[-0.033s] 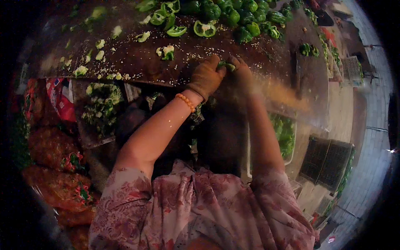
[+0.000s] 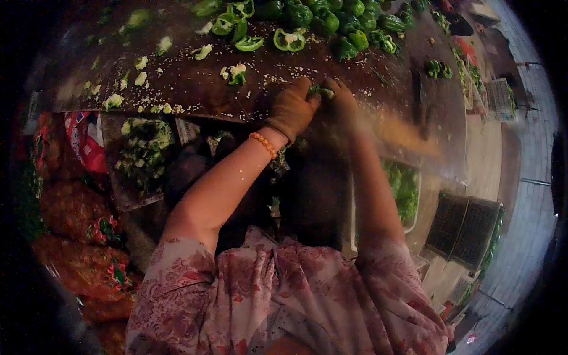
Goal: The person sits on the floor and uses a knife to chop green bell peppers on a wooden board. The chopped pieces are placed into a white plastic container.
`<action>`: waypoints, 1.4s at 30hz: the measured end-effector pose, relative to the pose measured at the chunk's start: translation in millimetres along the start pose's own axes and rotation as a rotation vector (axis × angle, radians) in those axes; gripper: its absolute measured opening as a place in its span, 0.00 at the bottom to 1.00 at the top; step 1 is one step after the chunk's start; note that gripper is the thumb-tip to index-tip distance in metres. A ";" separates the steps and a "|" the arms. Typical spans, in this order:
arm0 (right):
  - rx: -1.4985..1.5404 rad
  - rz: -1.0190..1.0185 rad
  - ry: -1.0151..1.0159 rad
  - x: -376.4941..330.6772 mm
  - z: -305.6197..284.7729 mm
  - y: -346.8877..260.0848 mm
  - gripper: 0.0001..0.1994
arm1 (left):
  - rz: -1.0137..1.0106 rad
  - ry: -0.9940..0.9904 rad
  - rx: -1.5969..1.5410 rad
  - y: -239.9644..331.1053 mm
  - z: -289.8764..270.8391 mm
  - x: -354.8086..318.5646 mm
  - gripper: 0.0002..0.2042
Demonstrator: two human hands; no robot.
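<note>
My left hand (image 2: pixel 293 109), in a brown work glove, is closed around a small part of a green pepper (image 2: pixel 322 92) above the near edge of the dark table. My right hand (image 2: pixel 343 102) meets it from the other side, its fingers curled against the same pepper. Most of the pepper is hidden by the fingers, and I cannot make out any tool in the right hand. Just beyond lies a pale pepper core (image 2: pixel 237 74) among scattered seeds. Farther back are a cut pepper half (image 2: pixel 289 40) and a pile of whole green peppers (image 2: pixel 355 23).
Cores and seeds litter the table (image 2: pixel 195 97) on the left. Below its edge stands a bin of pale green scraps (image 2: pixel 145 148), beside red mesh sacks (image 2: pixel 77 207). Under my right arm is a white-rimmed crate (image 2: pixel 419 198) of green pieces. A dark crate (image 2: pixel 464 231) sits farther right.
</note>
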State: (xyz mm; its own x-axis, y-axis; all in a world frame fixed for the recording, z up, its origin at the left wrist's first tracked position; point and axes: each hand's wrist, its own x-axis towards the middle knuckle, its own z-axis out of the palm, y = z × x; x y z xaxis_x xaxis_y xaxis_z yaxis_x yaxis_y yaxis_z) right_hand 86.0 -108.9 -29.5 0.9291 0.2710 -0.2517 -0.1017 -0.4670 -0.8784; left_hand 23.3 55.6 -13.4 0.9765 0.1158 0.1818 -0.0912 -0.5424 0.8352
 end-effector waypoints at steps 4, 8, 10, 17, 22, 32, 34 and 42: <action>0.076 -0.111 0.032 35.2 -22.4 70.8 0.15 | 0.122 0.063 0.036 9.8 17.9 -4.2 0.12; 0.259 0.166 0.053 23.2 1.1 7.7 0.18 | 0.010 0.094 -0.076 2.9 7.6 -12.1 0.13; 0.311 0.286 0.049 12.7 6.7 -38.3 0.20 | 0.048 0.139 -0.062 -0.1 -1.2 -10.9 0.13; -0.939 -0.188 0.054 21.2 1.6 -56.9 0.23 | -0.192 -0.060 -0.152 0.9 -19.0 -0.1 0.19; -0.786 -0.022 -0.037 -0.4 6.7 -94.7 0.23 | 0.004 -0.219 -0.022 -8.6 -21.5 9.3 0.16; -0.488 -0.282 -0.155 32.2 10.6 24.7 0.14 | 0.232 -0.017 0.224 -5.3 4.5 -18.6 0.13; -0.154 0.055 -0.221 45.9 23.8 21.1 0.12 | 0.068 0.003 0.087 -18.7 2.5 -18.1 0.13; 0.236 0.049 0.080 38.2 46.8 46.3 0.13 | -0.223 0.179 -0.324 -34.5 5.9 0.3 0.17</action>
State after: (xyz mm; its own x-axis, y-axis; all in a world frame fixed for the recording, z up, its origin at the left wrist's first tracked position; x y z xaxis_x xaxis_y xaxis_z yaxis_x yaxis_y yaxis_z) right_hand 100.2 -80.8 -98.9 0.9453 0.1806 -0.2718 -0.2191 -0.2661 -0.9387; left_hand 27.9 69.4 -45.2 0.9324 0.3589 0.0418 0.0336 -0.2013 0.9789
